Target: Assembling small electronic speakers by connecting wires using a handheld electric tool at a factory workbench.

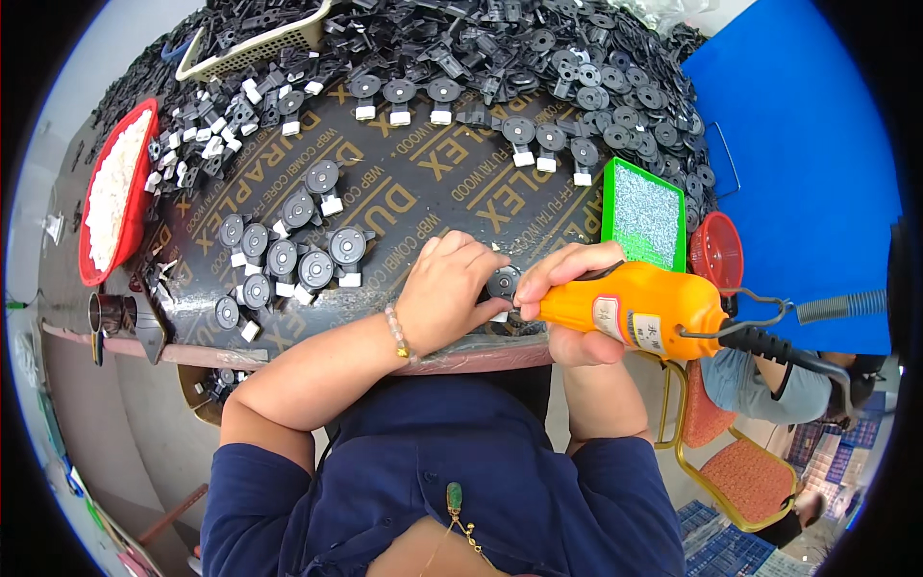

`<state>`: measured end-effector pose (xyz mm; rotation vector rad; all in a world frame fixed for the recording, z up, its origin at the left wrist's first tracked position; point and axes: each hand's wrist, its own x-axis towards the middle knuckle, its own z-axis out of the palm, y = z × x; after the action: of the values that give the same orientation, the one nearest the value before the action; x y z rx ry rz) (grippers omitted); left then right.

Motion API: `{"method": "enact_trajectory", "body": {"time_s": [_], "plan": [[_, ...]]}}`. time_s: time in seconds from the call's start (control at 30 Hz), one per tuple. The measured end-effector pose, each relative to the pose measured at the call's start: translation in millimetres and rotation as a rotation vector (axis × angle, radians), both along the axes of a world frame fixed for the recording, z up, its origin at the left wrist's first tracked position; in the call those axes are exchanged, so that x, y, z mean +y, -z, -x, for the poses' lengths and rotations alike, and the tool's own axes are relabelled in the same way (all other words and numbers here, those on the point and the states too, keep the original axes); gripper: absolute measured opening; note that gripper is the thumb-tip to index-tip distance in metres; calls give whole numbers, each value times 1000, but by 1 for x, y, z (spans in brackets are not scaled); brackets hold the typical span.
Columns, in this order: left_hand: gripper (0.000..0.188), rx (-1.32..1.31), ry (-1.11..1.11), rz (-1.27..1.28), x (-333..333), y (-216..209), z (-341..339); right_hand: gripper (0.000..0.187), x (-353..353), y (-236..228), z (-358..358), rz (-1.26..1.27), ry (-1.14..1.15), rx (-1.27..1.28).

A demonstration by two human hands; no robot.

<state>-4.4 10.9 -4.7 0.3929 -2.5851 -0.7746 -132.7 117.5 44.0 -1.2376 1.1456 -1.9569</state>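
Observation:
An orange electric screwdriver [630,306] lies sideways in my right hand [565,269], whose fingers and thumb are wrapped round its front end. Its tip meets a black round plastic part [501,280] at the table's near edge; the contact point is hidden by my fingers. My left hand [444,284] grips this part from the left, thumb below and fingers above. A bit of white shows under the part. To the left, several similar black round parts with white blocks [314,270] lie in a loose group.
Heaps of black plastic parts [461,48] cover the far side, with a cream basket [279,53] among them. A red tray of white pieces [120,188] stands left. At right are a green tray of small screws [646,212], a red basket [717,250] and a hanging spring [841,306].

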Motion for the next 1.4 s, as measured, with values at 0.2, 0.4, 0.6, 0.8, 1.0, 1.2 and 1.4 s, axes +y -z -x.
{"method": "enact_trajectory", "body": {"time_s": [0.2, 0.4, 0.6, 0.8, 1.0, 1.2, 1.4], "plan": [[40, 20, 55, 37, 8, -9, -4, 86, 3, 0, 8, 10, -128, -61], [38, -153, -103, 363, -29, -37, -47, 82, 14, -28, 19, 474, -213, -139], [26, -176, -487, 345, -169, -71, -83, 79, 38, -31, 50, 342, -43, -42], [22, -300, -446, 452, -291, -23, -90, 78, 26, -19, 42, 333, -25, -37], [38, -222, -449, 199, -293, -18, -85, 79, 48, -26, 64, 319, 122, 19], [48, 2, -217, 73, -144, -91, -46, 81, 75, -18, 99, 131, 469, 17], [44, -49, 117, 180, -19, -75, -17, 79, 71, 8, 112, 77, 475, 73]]}}
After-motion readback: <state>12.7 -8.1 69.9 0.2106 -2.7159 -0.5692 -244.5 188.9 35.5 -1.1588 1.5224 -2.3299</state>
